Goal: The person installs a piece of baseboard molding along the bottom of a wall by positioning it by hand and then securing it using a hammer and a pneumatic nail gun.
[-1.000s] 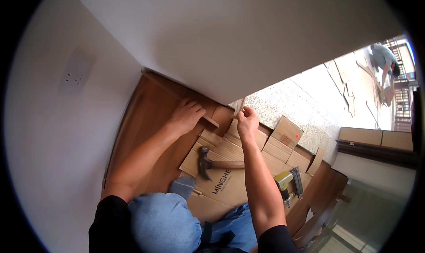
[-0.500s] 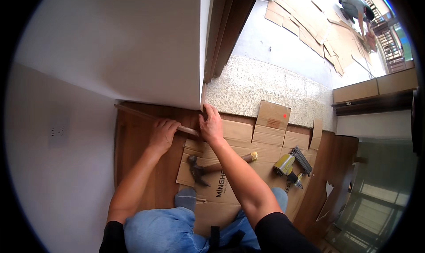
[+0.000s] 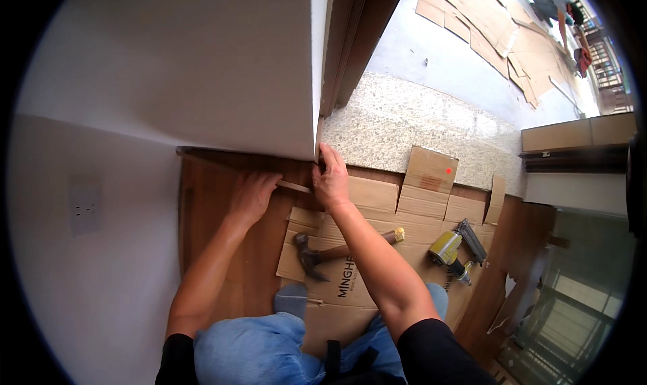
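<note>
- our left hand lies over a thin wooden strip, its fingers bent close together around it; we judge this grip is there to keep the strip steady, since its near end stands off from the wall.
- the strip runs low by the foot of that wall, from near the corner on our left, under our left hand, to a free end just beside our right hand.
- that right hand reaches to the wall's outer edge, near the dark door frame, fingers side by side and pointing away from us; whether they pinch anything we cannot tell.
- flat cardboard covers part of the wood floor, likely to guard its finish.
- on the cardboard lie a claw hammer and, farther right, a green nail gun, both seemingly set there to be within our reach without marking the boards.
- beyond the speckled stone threshold, a co-worker bends low.
</note>
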Action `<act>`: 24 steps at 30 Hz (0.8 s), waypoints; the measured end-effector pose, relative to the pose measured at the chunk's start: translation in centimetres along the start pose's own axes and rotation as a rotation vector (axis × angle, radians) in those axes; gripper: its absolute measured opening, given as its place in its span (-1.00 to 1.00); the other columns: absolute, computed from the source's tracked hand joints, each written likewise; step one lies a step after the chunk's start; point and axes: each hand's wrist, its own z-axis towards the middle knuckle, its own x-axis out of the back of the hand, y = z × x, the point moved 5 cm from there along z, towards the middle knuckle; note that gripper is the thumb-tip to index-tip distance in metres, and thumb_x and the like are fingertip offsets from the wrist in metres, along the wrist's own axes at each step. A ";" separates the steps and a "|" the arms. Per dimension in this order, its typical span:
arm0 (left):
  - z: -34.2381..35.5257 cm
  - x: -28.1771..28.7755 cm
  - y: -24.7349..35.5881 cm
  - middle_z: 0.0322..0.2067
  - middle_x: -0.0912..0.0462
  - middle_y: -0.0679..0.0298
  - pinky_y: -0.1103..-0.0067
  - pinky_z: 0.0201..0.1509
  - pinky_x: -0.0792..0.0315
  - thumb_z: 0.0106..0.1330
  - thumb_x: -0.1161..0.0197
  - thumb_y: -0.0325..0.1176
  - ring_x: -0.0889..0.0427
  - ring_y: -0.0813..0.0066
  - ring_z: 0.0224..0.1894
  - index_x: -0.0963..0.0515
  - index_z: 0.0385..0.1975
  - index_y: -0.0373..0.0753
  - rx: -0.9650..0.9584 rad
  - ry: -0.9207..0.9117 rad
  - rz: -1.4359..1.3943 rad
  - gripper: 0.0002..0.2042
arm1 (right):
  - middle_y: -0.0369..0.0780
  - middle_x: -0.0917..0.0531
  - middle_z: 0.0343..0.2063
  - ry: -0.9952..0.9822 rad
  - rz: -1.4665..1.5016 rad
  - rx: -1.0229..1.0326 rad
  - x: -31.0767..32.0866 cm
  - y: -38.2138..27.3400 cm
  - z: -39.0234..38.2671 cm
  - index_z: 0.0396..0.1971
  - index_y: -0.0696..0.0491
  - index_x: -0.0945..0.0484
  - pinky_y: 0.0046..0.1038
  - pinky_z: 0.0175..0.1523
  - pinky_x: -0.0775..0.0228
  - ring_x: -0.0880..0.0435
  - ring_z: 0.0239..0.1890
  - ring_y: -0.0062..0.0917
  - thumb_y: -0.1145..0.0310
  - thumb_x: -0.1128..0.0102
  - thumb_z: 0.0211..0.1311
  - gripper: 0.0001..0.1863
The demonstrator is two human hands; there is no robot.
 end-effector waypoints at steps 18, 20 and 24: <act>0.9 0.4 -2.8 -0.02 -0.68 0.10 0.23 0.23 -0.51 0.45 -0.27 -0.34 -0.63 0.09 0.11 -0.61 0.08 -0.27 0.165 0.284 -0.031 -0.72 | -0.02 -0.60 0.27 -0.158 -0.218 0.198 2.1 -0.7 -1.3 0.40 0.07 -0.44 -0.19 0.39 -0.44 -0.57 0.26 -0.05 0.50 -0.33 0.30 -0.35; -1.4 -1.6 -6.3 -0.09 -0.65 0.12 0.34 0.07 -0.61 0.52 -0.33 -0.22 -0.66 0.26 0.04 -0.53 0.10 -0.31 0.719 0.271 -0.659 -0.66 | -0.03 -0.61 0.26 -0.138 -0.259 0.244 1.7 -0.1 -1.2 0.39 0.07 -0.46 -0.19 0.37 -0.46 -0.59 0.24 -0.08 0.48 -0.34 0.31 -0.38; -2.6 -4.6 -10.6 -0.13 -0.63 0.15 0.44 -0.06 -0.68 0.54 -0.36 -0.09 -0.69 0.42 -0.10 -0.46 0.12 -0.30 1.001 0.220 -1.266 -0.57 | -0.07 -0.66 0.19 -0.016 -0.309 0.358 1.1 0.1 -1.5 0.36 0.05 -0.52 -0.20 0.30 -0.52 -0.63 0.17 -0.10 0.46 -0.35 0.31 -0.41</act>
